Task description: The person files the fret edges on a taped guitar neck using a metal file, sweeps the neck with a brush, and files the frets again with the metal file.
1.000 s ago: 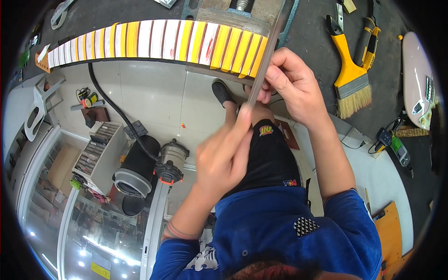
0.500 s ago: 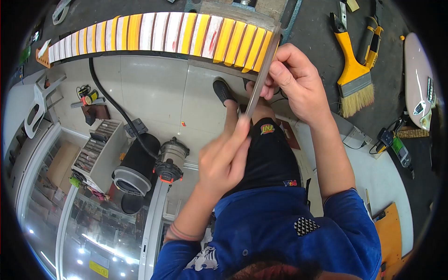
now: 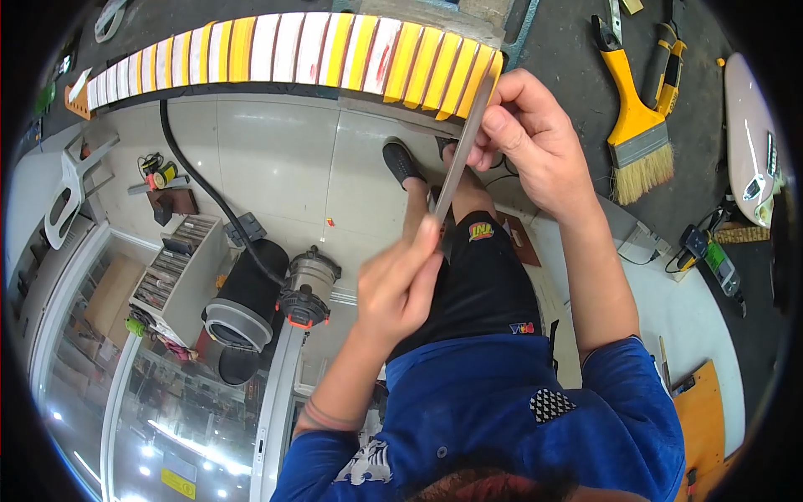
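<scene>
A long curved neck (image 3: 284, 54), striped with white and yellow tape between dark fret lines, spans the upper left. My left hand (image 3: 397, 289) is closed round the near end of a narrow grey metal file (image 3: 458, 167), slightly blurred. The file slants up to the right across the neck's yellow-taped right end. Beside that end, my right hand (image 3: 531, 142) has its thumb and fingers bent in against the file's upper part; the fingertips are partly hidden behind it.
On the dark bench (image 3: 569, 92) lie a yellow-handled brush (image 3: 631, 109) and a yellow-and-black tool (image 3: 665, 75). A pale glossy body (image 3: 750, 142) is at the far right. Below left stand a black cylinder (image 3: 251, 284), a hose (image 3: 188, 167) and a box of flat items (image 3: 180, 268).
The file and my left hand have drawn back slightly toward my body, so the file reaches less far over the neck. The neck sits higher in the view.
</scene>
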Action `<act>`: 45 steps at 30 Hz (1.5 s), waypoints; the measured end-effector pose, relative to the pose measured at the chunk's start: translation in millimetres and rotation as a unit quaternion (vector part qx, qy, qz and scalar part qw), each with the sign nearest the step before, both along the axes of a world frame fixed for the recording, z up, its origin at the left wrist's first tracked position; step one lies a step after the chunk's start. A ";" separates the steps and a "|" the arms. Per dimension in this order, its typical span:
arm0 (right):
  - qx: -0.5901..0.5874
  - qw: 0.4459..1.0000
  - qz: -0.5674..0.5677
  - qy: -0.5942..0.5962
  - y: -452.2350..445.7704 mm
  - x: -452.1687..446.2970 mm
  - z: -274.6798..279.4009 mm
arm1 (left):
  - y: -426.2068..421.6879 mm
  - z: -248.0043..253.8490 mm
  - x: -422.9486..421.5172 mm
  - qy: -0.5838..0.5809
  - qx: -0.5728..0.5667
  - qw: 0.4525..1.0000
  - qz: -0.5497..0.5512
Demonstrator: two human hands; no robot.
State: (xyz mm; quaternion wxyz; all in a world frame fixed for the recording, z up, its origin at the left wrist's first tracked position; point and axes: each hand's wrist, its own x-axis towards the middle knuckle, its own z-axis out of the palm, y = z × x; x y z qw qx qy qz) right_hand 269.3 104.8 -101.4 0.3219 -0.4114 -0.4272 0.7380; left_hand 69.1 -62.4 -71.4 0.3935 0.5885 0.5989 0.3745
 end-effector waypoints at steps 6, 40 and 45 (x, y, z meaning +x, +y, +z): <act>0.000 1.000 -0.004 -0.003 0.2 0.2 1.1 | 72.3 10.4 18.5 0.052 0.030 0.998 0.006; -0.022 0.999 -0.006 0.026 -0.7 0.9 0.8 | 30.2 -13.6 9.2 -0.019 0.051 0.998 0.021; -0.003 1.000 -0.004 0.019 -1.0 1.8 -3.4 | 18.1 10.2 1.9 0.077 -0.027 0.996 -0.024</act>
